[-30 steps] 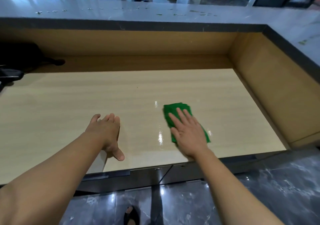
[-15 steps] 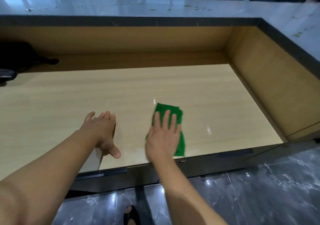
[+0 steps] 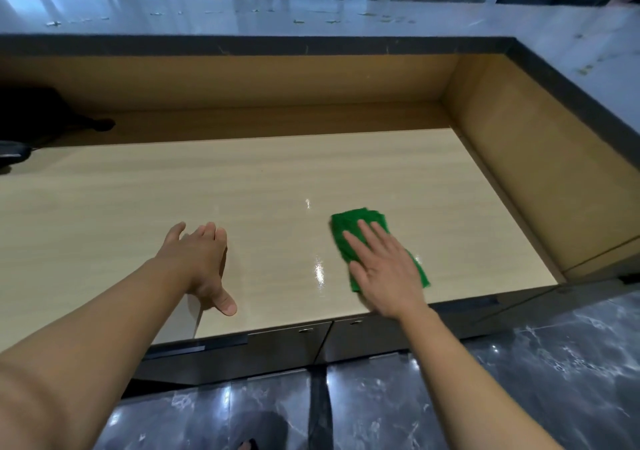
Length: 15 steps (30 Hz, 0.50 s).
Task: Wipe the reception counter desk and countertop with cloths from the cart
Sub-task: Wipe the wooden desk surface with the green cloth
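A folded green cloth (image 3: 349, 223) lies flat on the light wooden desk (image 3: 242, 186), right of centre near the front edge. My right hand (image 3: 384, 269) presses on it with straight, spread fingers and covers its middle. My left hand (image 3: 202, 262) rests palm-down on the bare desk to the left, fingers straight, thumb pointing toward the front edge. Wet streaks shine on the wood between my two hands. The raised grey stone countertop (image 3: 311, 17) runs along the back and down the right side, with small specks scattered on it.
Wooden walls close in the desk at the back (image 3: 242, 82) and right (image 3: 540, 179). Dark objects (image 3: 31, 117) sit at the far left. Grey cabinet fronts (image 3: 294, 342) hang below the desk edge, above a dark marble floor (image 3: 519, 380).
My right hand slid the green cloth left toward the left hand, then back to the right. The left hand stayed in place on the desk.
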Motion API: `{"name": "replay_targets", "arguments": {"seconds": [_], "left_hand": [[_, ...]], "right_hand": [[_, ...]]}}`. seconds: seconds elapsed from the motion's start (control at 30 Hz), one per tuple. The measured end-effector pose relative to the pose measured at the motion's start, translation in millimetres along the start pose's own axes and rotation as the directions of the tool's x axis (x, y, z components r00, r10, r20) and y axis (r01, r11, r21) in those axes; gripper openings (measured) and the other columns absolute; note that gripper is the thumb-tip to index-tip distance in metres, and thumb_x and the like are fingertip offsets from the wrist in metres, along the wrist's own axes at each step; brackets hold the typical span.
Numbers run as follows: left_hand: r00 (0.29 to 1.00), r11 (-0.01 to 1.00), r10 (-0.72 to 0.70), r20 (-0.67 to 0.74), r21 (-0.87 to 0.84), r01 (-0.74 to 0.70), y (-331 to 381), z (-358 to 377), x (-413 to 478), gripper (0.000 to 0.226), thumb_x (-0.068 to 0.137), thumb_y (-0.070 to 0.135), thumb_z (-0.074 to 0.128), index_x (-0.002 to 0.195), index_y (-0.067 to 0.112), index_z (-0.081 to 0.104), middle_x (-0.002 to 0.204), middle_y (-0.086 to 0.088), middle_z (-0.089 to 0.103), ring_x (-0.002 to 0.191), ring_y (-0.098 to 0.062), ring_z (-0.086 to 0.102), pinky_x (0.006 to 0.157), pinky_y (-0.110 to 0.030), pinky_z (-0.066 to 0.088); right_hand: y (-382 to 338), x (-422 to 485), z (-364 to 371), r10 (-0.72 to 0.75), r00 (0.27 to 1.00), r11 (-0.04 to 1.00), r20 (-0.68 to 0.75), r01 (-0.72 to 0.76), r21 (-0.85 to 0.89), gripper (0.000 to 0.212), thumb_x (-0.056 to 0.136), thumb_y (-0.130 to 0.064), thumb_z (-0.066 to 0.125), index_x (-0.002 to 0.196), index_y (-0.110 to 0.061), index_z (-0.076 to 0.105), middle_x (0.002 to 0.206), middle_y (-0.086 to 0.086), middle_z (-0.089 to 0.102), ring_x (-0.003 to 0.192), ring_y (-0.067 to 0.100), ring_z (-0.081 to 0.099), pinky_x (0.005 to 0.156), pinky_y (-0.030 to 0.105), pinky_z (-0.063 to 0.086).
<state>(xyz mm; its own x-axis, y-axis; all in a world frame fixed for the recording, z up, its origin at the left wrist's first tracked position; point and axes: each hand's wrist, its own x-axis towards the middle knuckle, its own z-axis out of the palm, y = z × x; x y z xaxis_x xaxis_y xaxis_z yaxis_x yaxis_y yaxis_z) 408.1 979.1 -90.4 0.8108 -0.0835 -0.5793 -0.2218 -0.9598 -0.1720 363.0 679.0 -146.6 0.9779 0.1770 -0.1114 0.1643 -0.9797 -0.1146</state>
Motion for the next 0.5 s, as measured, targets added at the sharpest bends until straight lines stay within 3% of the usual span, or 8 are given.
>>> {"name": "replay_targets", "arguments": {"seconds": [0.17, 0.27, 0.4, 0.5], "left_hand": [[0.998, 1.0, 0.025, -0.053, 0.017, -0.024, -1.7, 1.2, -2.0, 0.149, 0.037, 0.089, 0.065, 0.15, 0.01, 0.01, 0.153, -0.004, 0.022, 0.144, -0.02, 0.022, 0.118, -0.048, -0.005], [0.992, 0.998, 0.068, -0.109, -0.006, -0.069, -8.4, 8.0, -8.0, 0.146, 0.045, 0.09, 0.061, 0.153, 0.012, 0.002, 0.161, -0.006, 0.007, 0.149, -0.018, 0.007, 0.117, -0.047, -0.009], [0.972, 0.965, 0.091, -0.218, -0.223, -0.141, -31.5, 28.3, -19.0, 0.132, 0.057, 0.086, 0.058, 0.154, 0.018, -0.001, 0.162, 0.0, -0.007, 0.148, -0.012, -0.009, 0.117, -0.044, -0.015], [0.974, 0.89, -0.054, -0.222, -0.454, -0.054, -66.6, 41.3, -26.4, 0.106, 0.077, 0.077, 0.048, 0.155, 0.022, 0.002, 0.162, 0.002, -0.003, 0.148, -0.011, -0.005, 0.118, -0.041, -0.01]], "right_hand": [[37.2, -7.0, -7.2, 0.222, 0.974, 0.975, -0.044, -0.223, -0.024, 0.072, 0.087, -0.056, 0.0, 0.154, -0.032, 0.012, 0.162, -0.002, 0.006, 0.15, 0.017, 0.002, 0.122, 0.033, 0.005], [17.5, -2.9, -5.9, 0.365, 0.928, 0.931, -0.077, -0.366, 0.009, 0.061, 0.096, -0.047, 0.014, 0.154, -0.029, 0.012, 0.162, 0.002, 0.008, 0.15, 0.022, 0.005, 0.121, 0.038, 0.009], [-38.4, 11.6, 2.6, 0.569, 0.819, 0.822, -0.072, -0.565, 0.066, 0.056, 0.103, -0.037, 0.021, 0.155, -0.028, 0.004, 0.163, 0.006, 0.001, 0.15, 0.028, 0.001, 0.12, 0.042, 0.007], [-89.2, 22.9, 6.5, 0.641, 0.766, 0.766, -0.05, -0.635, 0.106, 0.057, 0.103, -0.037, 0.021, 0.156, -0.027, 0.003, 0.163, 0.008, -0.002, 0.149, 0.03, -0.001, 0.119, 0.044, 0.004]]}}
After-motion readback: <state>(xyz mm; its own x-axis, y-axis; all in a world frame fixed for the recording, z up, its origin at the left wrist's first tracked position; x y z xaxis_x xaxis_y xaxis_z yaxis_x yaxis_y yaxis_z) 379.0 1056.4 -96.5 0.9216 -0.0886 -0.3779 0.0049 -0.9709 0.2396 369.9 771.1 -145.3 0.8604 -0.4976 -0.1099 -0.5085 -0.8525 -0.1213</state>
